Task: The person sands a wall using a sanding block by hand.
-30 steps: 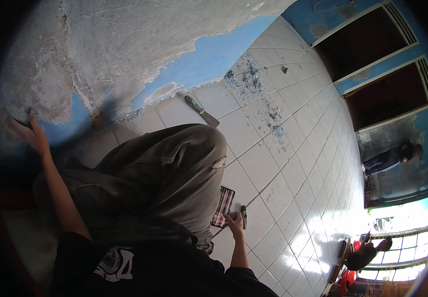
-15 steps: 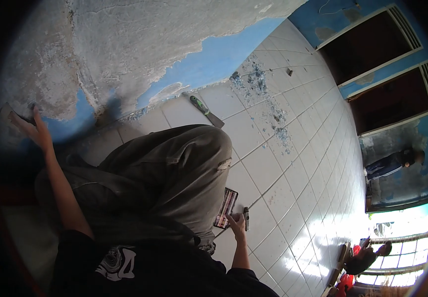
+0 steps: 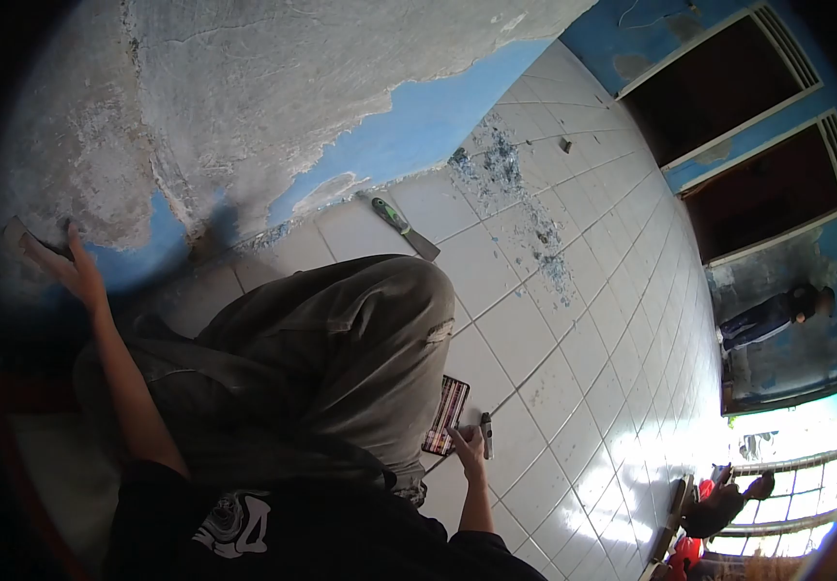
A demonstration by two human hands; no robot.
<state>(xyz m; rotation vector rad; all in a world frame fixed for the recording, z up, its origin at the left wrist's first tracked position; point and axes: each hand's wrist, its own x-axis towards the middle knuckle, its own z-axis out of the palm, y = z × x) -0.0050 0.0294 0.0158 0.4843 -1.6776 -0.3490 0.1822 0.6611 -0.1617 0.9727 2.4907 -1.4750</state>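
Note:
At the far left, my left hand [image 3: 79, 276] is raised beside the scraped lower wall [image 3: 99, 184], with the thumb apart from the fingers. A flat grey-brown piece [image 3: 19, 235] shows at its fingertips; its kind is hard to make out in the shade. My right hand [image 3: 471, 451] is low by my knee, thumb and fingers apart. Its thumb side meets a striped, dark-edged flat rectangle [image 3: 447, 414] on the floor. A small dark-and-silver cylinder [image 3: 488, 438] lies right beside its fingers. Beyond my knee, a green-and-black-handled putty knife [image 3: 404, 229] lies on the tiles.
Blue paint flakes [image 3: 539, 232] are scattered over the white tile floor [image 3: 573, 373]. Two dark doorways [image 3: 776, 184] are at the right. One person [image 3: 776, 315] is by the far wall, another [image 3: 718, 508] by the bright window. My bent leg [image 3: 341, 329] fills the middle.
The whole view has shifted slightly, so floor items appear a little lower. Both hands stay in about the same places relative to the things around them.

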